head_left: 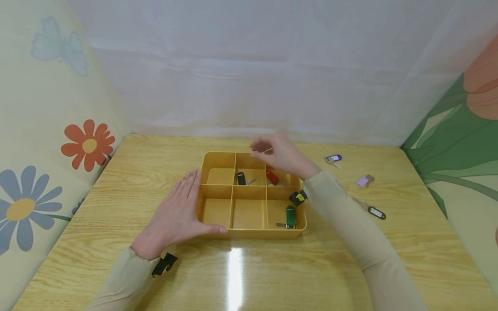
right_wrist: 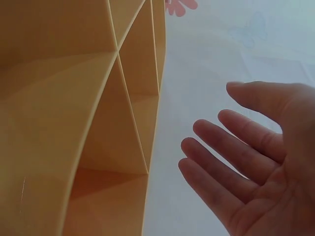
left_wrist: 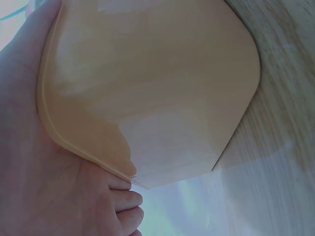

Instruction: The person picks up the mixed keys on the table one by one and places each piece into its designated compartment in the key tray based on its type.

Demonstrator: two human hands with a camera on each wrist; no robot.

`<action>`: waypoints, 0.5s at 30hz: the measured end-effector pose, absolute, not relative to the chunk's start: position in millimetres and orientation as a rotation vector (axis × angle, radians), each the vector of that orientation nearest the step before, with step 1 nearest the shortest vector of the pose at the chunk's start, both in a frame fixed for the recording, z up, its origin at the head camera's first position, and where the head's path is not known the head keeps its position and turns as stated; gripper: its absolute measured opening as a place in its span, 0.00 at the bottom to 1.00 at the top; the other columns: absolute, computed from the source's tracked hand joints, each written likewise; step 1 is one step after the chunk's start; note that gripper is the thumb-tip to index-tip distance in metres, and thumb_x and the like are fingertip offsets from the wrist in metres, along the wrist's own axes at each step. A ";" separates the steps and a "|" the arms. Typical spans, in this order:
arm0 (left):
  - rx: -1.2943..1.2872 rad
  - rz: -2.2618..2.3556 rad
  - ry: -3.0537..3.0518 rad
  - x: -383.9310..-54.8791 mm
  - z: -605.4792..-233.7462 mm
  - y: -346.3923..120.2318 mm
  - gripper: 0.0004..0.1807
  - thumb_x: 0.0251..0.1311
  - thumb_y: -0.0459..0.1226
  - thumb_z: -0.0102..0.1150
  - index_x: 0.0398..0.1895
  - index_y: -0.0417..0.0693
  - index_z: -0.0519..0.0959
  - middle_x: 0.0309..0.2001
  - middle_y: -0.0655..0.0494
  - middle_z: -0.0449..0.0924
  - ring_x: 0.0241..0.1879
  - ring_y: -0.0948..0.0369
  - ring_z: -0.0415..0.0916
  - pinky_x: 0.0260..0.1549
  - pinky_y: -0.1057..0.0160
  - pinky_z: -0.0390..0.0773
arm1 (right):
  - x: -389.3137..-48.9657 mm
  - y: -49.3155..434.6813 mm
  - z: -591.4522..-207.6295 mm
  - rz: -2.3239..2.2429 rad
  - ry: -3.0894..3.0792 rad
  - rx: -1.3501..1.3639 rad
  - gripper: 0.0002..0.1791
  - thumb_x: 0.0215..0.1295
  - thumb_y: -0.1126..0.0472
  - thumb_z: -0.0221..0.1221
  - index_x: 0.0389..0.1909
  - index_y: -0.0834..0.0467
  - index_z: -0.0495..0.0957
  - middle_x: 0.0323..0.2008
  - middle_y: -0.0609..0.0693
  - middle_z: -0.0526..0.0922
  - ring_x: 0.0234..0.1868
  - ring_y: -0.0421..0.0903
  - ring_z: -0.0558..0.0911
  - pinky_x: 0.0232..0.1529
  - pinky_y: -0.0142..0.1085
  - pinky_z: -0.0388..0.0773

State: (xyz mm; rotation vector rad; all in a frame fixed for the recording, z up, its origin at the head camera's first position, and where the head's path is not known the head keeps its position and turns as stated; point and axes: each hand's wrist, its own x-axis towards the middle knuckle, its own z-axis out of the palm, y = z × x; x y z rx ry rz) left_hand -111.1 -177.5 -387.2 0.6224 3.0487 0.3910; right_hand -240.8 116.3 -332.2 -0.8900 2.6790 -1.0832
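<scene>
A yellow organizer box (head_left: 249, 233) with six compartments stands on the table. My left hand (head_left: 179, 214) rests against its left side, fingers straight and thumb along the front wall; the left wrist view shows the palm by the box wall (left_wrist: 162, 64). Over the back of the box hovers my right hand (head_left: 282, 155), holding nothing; its fingers (right_wrist: 231, 152) are spread and relaxed in the right wrist view. A key with a black tag (head_left: 241, 178) lies in the back middle compartment, one with a red tag (head_left: 272, 177) in the back right, one with a green tag (head_left: 290, 216) in the front right.
Right of the box, keys with a blue tag (head_left: 333, 158), a lilac tag (head_left: 363, 181) and a black tag (head_left: 376, 212) lie on the wooden table (head_left: 330, 268). A white cloth (head_left: 233, 86) hangs behind the table; flower-patterned panels (head_left: 89, 144) stand at both sides.
</scene>
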 end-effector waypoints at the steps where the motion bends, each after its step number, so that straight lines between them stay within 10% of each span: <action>1: 0.623 0.392 3.047 -111.1 -387.3 -177.5 0.81 0.40 0.85 0.49 0.80 0.42 0.25 0.80 0.43 0.24 0.79 0.48 0.28 0.76 0.47 0.38 | -240.6 116.5 -332.5 -1.084 2.679 -0.891 0.18 0.73 0.54 0.63 0.58 0.59 0.80 0.53 0.50 0.84 0.52 0.43 0.82 0.56 0.34 0.79; 15: 0.612 0.378 3.043 -111.6 -389.0 -178.0 0.82 0.37 0.86 0.49 0.80 0.42 0.25 0.80 0.44 0.24 0.79 0.48 0.29 0.76 0.46 0.39 | -234.8 121.0 -333.4 -1.088 2.701 -0.904 0.18 0.74 0.53 0.62 0.58 0.57 0.81 0.55 0.50 0.83 0.55 0.44 0.81 0.61 0.41 0.77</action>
